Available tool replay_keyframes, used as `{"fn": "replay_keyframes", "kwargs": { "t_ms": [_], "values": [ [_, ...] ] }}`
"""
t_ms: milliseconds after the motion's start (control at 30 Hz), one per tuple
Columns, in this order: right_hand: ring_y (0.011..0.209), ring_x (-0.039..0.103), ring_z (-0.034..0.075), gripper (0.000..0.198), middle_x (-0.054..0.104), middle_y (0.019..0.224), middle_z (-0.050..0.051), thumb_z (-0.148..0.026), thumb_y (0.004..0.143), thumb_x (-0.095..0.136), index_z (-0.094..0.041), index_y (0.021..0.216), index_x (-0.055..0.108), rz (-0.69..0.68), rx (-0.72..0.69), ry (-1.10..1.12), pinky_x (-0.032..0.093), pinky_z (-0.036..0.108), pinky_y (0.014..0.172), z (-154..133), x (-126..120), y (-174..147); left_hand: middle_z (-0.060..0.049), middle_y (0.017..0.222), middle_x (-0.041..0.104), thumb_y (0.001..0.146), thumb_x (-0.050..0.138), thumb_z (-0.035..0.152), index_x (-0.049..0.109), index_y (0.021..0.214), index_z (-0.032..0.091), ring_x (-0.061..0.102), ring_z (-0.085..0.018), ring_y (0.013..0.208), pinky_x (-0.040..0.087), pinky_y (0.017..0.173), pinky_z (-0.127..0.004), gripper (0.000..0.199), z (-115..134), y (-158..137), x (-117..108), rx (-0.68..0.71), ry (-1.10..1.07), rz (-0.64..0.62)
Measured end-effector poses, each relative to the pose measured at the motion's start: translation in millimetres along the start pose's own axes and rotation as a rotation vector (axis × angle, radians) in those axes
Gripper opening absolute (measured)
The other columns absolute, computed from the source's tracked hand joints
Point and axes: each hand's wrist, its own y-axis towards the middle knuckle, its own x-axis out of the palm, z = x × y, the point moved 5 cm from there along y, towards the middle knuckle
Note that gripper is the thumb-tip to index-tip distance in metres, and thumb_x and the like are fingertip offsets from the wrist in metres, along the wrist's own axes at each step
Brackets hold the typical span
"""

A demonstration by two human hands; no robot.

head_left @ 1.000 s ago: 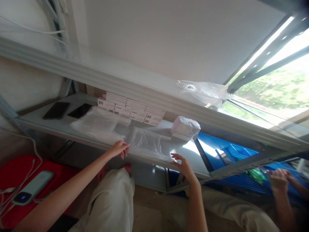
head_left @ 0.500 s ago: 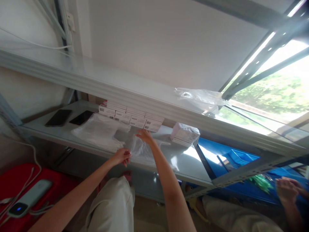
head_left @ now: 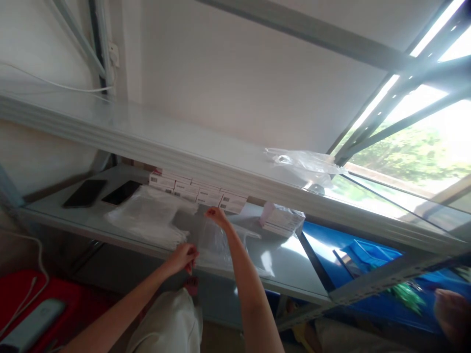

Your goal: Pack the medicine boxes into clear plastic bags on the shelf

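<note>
A clear plastic bag (head_left: 215, 245) lies spread on the lower grey shelf, under and between my hands. My left hand (head_left: 183, 258) is closed in a pinch at the bag's near left edge, by the shelf's front lip. Farther in, my right hand (head_left: 217, 216) has its fingers pinched together at the bag's far left corner, just in front of the white boxes. To the left is a flat pile of clear plastic bags (head_left: 147, 215), its handle ends close to my left hand. My right forearm covers part of the single bag.
Several white labelled boxes (head_left: 209, 196) stand along the back. A plastic-wrapped box stack (head_left: 282, 219) sits right, two dark phones (head_left: 85, 193) left. An upper shelf (head_left: 158, 139) overhangs, holding a crumpled plastic bag (head_left: 305, 164). Another person's hand (head_left: 452, 311) shows near blue bins (head_left: 371, 252).
My right hand's fingers have gone from spread to pinched at the bag's far corner. The bag lies a little straighter. The view has shifted, so the shelves sit lower in it.
</note>
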Motion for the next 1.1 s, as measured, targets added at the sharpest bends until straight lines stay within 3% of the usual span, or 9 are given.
{"fn": "replay_keyframes", "kwargs": {
  "t_ms": [100, 200, 333, 400, 567, 667, 800, 967, 1100],
  "values": [
    [0.078, 0.063, 0.011, 0.036, 0.063, 0.06, -0.001, -0.039, 0.087, 0.043, -0.02, 0.07, 0.068, 0.041, -0.057, -0.132, 0.046, 0.018, 0.067, 0.6, 1.0, -0.2, 0.002, 0.049, 0.056, 0.073, 0.054, 0.062, 0.044, 0.066, 0.019, 0.051, -0.012, 0.036, 0.039, 0.04, -0.023, 0.044, 7.2, -7.5, -0.5, 0.011, 0.122, 0.004],
    [0.089, 0.062, 0.014, 0.024, 0.067, 0.072, 0.0, -0.037, 0.085, 0.052, -0.023, 0.076, 0.068, 0.048, -0.082, -0.207, 0.046, 0.025, 0.081, 1.9, 4.8, -3.1, -0.001, 0.048, 0.054, 0.082, 0.048, 0.051, 0.045, 0.063, 0.02, 0.055, -0.016, 0.043, 0.039, 0.046, -0.026, 0.036, 16.6, -20.5, -4.6, 0.049, 0.405, 0.064],
    [0.111, 0.053, 0.021, 0.019, 0.066, 0.108, 0.006, -0.034, 0.088, 0.056, -0.023, 0.1, 0.065, 0.015, -0.161, -0.408, 0.032, 0.042, 0.103, -2.0, 12.3, -17.4, -0.009, 0.064, 0.059, 0.083, 0.051, 0.035, 0.052, 0.066, 0.02, 0.064, -0.028, 0.073, 0.045, 0.068, -0.034, 0.023, 43.4, -43.4, -17.5, 0.17, 0.767, 0.443],
    [0.119, 0.047, 0.022, 0.025, 0.06, 0.121, 0.006, -0.032, 0.093, 0.048, -0.024, 0.114, 0.059, 0.03, -0.205, -0.521, 0.024, 0.046, 0.108, -4.0, 13.1, -30.5, -0.01, 0.067, 0.059, 0.086, 0.047, 0.035, 0.056, 0.076, 0.019, 0.064, -0.029, 0.077, 0.045, 0.073, -0.037, 0.021, 59.8, -48.0, -14.7, 0.225, 0.811, 0.543],
    [0.131, 0.038, 0.022, 0.041, 0.052, 0.134, 0.011, -0.019, 0.096, 0.029, -0.018, 0.134, 0.045, 0.12, -0.097, -0.472, 0.025, 0.047, 0.11, 12.2, -0.7, -68.6, -0.014, 0.105, 0.06, 0.087, 0.039, 0.016, 0.056, 0.099, 0.017, 0.057, -0.027, 0.106, 0.041, 0.096, -0.041, 0.021, 92.4, -16.1, 20.3, 0.528, 0.805, 0.486],
    [0.14, 0.025, 0.023, 0.05, 0.043, 0.143, 0.013, -0.014, 0.093, 0.027, -0.013, 0.142, 0.035, 0.03, -0.079, -0.464, 0.023, 0.049, 0.112, 28.7, -2.0, -84.9, -0.02, 0.13, 0.051, 0.082, 0.035, 0.005, 0.053, 0.112, 0.012, 0.042, -0.028, 0.129, 0.03, 0.109, -0.046, 0.036, 81.5, 20.7, 35.7, 0.525, 0.821, 0.484],
    [0.142, 0.023, 0.025, 0.05, 0.037, 0.147, 0.013, -0.017, 0.095, 0.029, -0.015, 0.145, 0.032, -0.08, -0.02, -0.528, 0.019, 0.054, 0.113, 50.8, 1.3, -94.3, -0.022, 0.142, 0.042, 0.085, 0.032, 0.008, 0.047, 0.128, 0.009, 0.032, -0.031, 0.137, 0.025, 0.11, -0.056, 0.045, 48.9, 53.7, 43.9, 0.491, 0.87, 0.5],
    [0.141, 0.024, 0.024, 0.049, 0.034, 0.149, 0.011, -0.032, 0.098, 0.03, -0.014, 0.143, 0.037, -0.133, 0.085, -0.728, 0.013, 0.051, 0.115, 68.5, -5.6, -98.5, -0.019, 0.145, 0.039, 0.09, 0.034, 0.022, 0.046, 0.135, 0.008, 0.03, -0.031, 0.138, 0.02, 0.113, -0.056, 0.049, 27.6, 61.0, 44.5, 0.465, 1.095, 0.523],
    [0.142, 0.023, 0.023, 0.052, 0.031, 0.15, 0.01, -0.037, 0.099, 0.026, -0.013, 0.144, 0.034, -0.081, 0.217, -0.826, 0.013, 0.049, 0.115, 86.1, -36.1, -103.0, -0.015, 0.149, 0.033, 0.093, 0.034, 0.032, 0.043, 0.139, 0.011, 0.026, -0.031, 0.14, 0.018, 0.114, -0.053, 0.051, 29.1, 59.1, 42.4, 0.374, 1.171, 0.521]
  ]
}}
